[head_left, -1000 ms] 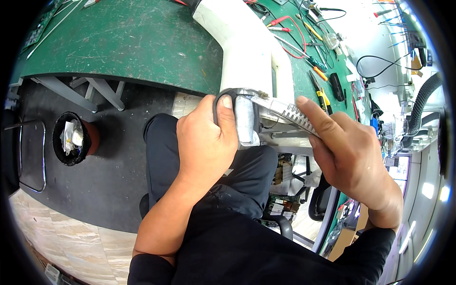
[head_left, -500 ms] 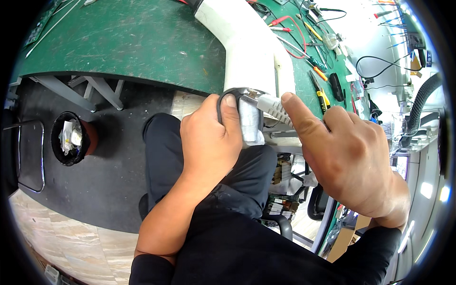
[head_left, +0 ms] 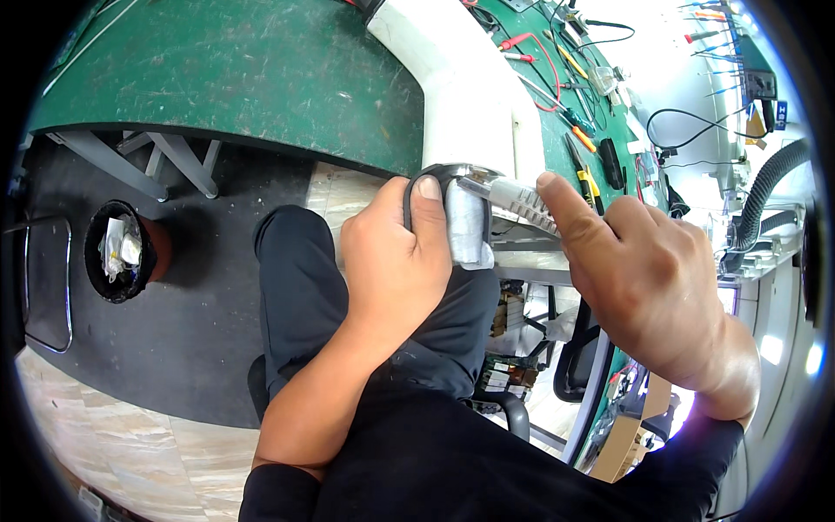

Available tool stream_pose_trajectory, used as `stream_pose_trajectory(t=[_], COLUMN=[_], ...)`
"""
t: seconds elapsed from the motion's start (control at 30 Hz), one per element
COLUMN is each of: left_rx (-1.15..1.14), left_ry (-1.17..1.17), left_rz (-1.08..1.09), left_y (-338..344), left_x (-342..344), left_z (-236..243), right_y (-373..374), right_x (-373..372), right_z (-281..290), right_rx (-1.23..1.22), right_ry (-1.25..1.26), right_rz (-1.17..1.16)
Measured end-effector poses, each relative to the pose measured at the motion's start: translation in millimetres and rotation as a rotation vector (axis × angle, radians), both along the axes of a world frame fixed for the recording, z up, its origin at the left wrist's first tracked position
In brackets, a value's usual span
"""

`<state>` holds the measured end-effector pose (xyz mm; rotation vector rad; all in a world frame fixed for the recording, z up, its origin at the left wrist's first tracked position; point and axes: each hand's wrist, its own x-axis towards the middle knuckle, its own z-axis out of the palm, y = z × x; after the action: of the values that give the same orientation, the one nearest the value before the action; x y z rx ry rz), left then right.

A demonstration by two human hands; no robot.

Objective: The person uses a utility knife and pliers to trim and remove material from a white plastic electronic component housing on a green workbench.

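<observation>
A long white tubular housing (head_left: pixel 470 96) with a bend in it rests on the green workbench and juts past its edge. Its near end has a black rim (head_left: pixel 410 202), and a silver-grey wrapped piece (head_left: pixel 467 226) sticks out of the opening. My left hand (head_left: pixel 396 252) is closed on the rim, thumb on top, fingers hidden behind. In my right hand (head_left: pixel 648 270) is a utility knife (head_left: pixel 522 202) with a light grey ribbed handle. The index finger lies along the handle, and its metal tip touches the opening beside the silver-grey piece.
The green workbench (head_left: pixel 261 78) spans the top. On its right lie pliers (head_left: pixel 584 170), a black case (head_left: pixel 612 163), red test leads (head_left: pixel 522 57) and screwdrivers. A black-lined bin (head_left: pixel 97 283) stands on the floor at left; a ribbed black hose (head_left: pixel 770 187) hangs at right.
The housing, both hands and the knife have shifted slightly rightward in the picture, as has the bench. Both grips are kept, and the knife tip remains at the opening.
</observation>
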<state>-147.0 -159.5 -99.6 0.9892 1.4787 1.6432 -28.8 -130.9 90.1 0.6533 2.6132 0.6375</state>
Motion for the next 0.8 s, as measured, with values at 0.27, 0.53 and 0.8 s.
stream_pose_trajectory(t=[0.27, 0.53, 0.8], left_rx=[-0.012, -0.016, 0.048], left_ry=[-0.092, -0.230, -0.046], left_rz=[-0.024, -0.055, 0.008], left_y=[2, 0, -2], left_x=[1, 1, 3], left_z=[-4, 2, -1], right_y=[-4, -4, 7], right_x=[11, 9, 22], right_z=[-11, -4, -10], right_rx=[0.008, -0.068, -0.280], right_ry=[0.077, 0.154, 0.368], right_rz=[-0.080, -0.185, -0.277])
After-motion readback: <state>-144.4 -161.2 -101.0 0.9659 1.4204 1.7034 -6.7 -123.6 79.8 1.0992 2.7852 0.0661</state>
